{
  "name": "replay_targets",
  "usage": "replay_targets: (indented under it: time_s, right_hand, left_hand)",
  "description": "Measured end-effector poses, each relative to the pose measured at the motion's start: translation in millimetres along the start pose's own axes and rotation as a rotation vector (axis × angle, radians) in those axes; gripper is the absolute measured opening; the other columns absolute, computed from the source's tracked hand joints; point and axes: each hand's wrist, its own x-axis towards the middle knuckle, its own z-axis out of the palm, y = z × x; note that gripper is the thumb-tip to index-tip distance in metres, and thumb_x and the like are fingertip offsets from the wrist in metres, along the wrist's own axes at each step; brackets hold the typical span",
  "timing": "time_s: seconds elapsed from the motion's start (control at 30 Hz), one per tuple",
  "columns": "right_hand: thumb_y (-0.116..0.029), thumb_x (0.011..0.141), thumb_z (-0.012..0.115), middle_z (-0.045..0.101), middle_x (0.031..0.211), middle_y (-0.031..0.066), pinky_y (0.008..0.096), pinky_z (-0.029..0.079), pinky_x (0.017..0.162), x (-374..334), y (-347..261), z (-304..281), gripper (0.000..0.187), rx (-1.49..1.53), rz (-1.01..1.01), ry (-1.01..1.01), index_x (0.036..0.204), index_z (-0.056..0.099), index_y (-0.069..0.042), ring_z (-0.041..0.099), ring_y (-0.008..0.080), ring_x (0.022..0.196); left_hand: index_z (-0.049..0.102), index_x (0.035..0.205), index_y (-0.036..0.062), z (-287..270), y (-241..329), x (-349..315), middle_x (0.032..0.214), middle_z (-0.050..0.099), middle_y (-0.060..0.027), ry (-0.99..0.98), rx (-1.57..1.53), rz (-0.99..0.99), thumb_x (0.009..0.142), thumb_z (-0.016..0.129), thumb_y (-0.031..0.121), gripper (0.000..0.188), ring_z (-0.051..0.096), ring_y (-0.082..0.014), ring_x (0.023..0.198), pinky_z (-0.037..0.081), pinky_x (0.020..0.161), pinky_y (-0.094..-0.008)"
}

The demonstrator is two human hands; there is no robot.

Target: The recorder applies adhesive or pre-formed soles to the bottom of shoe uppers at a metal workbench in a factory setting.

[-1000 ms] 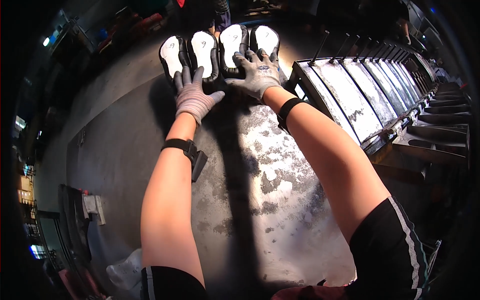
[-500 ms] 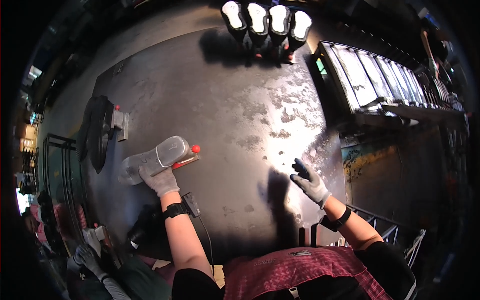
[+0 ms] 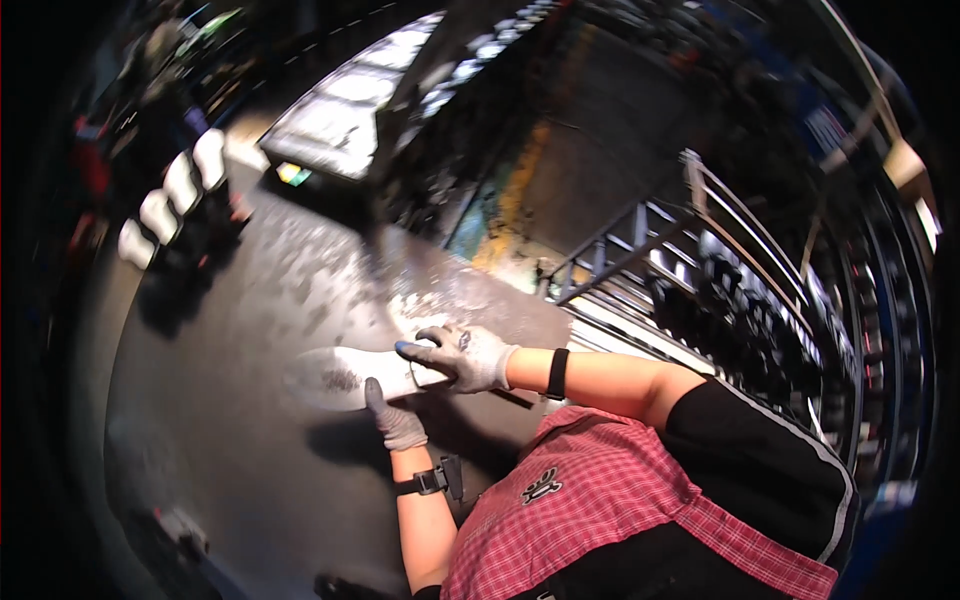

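the right hand (image 3: 465,358) partly hides the pale foot-shaped piece (image 3: 342,378), and the white-topped forms (image 3: 181,184) are blurred.

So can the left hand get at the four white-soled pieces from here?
Probably not without leaning: the left hand is at the pale foot-shaped form, while the white-soled pieces stand across the table.

No words or numbers can be read; the red-and-white checked cloth apron (image 3: 600,470) bears a dark figure-like emblem (image 3: 543,487) between five and six o'clock; the right grey-and-white knitted glove (image 3: 480,362), near the centre, has a small dark print (image 3: 464,342), illegible; the blue panel (image 3: 825,130) at two o'clock carries blurred white marks.
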Motion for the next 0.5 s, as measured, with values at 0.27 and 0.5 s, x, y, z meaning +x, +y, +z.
replay_targets:
  time_s: [0.27, 0.5]
  right_hand:
    - [-0.02, 0.064, 0.07, 0.053, 0.119, 0.0214, 0.0465, 0.051, 0.081, -128, 7, -39, 0.094, 0.177, 0.378, 0.01, 0.151, 0.034, -0.026, 0.062, 0.0412, 0.093]
    - [-0.027, 0.066, 0.075, 0.05, 0.124, 0.0201, 0.0457, 0.048, 0.092, -248, 18, -17, 0.103, 0.373, 0.366, 0.186, 0.155, 0.024, -0.023, 0.055, 0.0373, 0.114]
  left_hand:
    - [0.037, 0.144, 0.0027, 46, -66, -24, 0.137, 0.048, -0.0171, -0.469, 0.142, -0.465, 0.081, 0.059, 0.064, 0.091, 0.045, -0.0346, 0.129, 0.036, 0.109, -0.0501]
    - [0.034, 0.146, 0.0032, 31, -127, -82, 0.144, 0.042, -0.0171, -0.289, 0.413, -0.349, 0.086, 0.054, 0.07, 0.092, 0.041, -0.0351, 0.133, 0.036, 0.11, -0.0521]
